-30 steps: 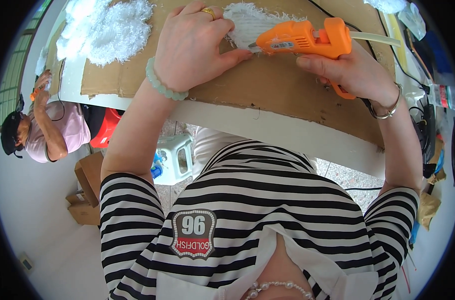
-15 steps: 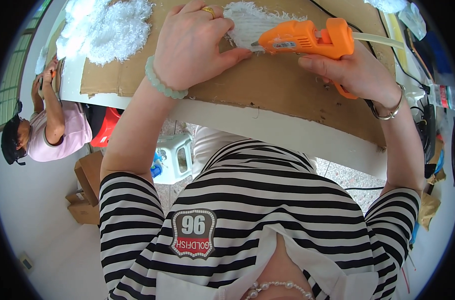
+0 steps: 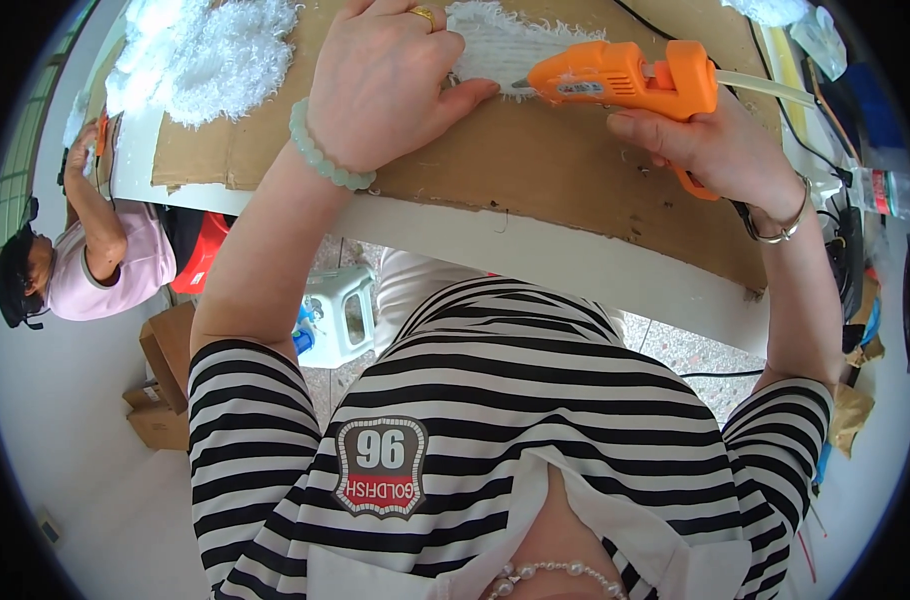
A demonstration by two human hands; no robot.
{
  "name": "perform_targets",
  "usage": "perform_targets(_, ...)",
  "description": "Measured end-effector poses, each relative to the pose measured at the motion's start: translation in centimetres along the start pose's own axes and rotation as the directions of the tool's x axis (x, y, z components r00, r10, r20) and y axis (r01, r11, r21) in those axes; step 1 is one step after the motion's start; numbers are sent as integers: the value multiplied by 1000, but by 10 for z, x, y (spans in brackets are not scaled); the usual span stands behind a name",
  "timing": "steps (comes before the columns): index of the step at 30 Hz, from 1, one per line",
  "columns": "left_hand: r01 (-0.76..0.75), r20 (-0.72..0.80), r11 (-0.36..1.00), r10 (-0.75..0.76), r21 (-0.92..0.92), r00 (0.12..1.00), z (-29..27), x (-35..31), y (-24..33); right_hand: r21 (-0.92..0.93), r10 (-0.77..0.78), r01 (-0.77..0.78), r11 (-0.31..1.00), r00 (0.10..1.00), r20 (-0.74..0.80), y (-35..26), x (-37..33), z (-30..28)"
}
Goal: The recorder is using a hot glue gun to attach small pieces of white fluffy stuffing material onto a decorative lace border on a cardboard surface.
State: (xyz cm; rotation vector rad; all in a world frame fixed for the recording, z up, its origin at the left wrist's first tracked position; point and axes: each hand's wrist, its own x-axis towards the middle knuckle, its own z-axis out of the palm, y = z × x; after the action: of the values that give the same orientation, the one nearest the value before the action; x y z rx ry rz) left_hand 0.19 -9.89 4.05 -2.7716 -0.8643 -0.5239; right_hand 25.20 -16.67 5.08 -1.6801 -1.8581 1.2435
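Note:
My right hand is closed round the handle of an orange hot glue gun, with a pale glue stick running out of its back. The gun points left, its nozzle at the near edge of a white shaggy fabric piece lying on the cardboard. At that piece's left end, my left hand is closed on it. The left thumb lies along the near edge, close to the nozzle tip; the other fingertips are hidden or cut off by the top of the picture.
Fluffy white fabric is heaped on the left of the cardboard sheet. Black cable and a clear plastic bottle are at the right. A co-worker sits at the far left; a pale stool stands below the table.
The glue gun has slid slightly right along the fabric's near edge. My left thumb has moved slightly away from me, onto that edge. The co-worker's hand has risen a little.

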Motion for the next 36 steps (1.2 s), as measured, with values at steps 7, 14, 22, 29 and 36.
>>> perform_targets(7, 3, -79, 1000, -3, -1, 997, 13, -1, -6, -8, -27, 26, 1000, 997, -78, 5, -3, -1)
perform_targets(14, 64, -56, 996, -67, -63, 996, 30, -6, -20, 100, -65, 77, 992, 991, -119, 10, -6, -3)
perform_targets(22, -34, -172, 996, 47, 77, 984, 23, 1, 2, 72, -20, 24, 997, 998, -63, 5, -5, 2)
perform_targets(29, -39, -155, 996, 51, 80, 987, 25, 0, -1, -95, 85, -90, 991, 995, -46, 0, -7, 2)
perform_targets(36, -48, -231, 998, 56, 42, 971, 20, 0, 0, -68, 138, -143, 987, 988, -72, 0, -9, 7)
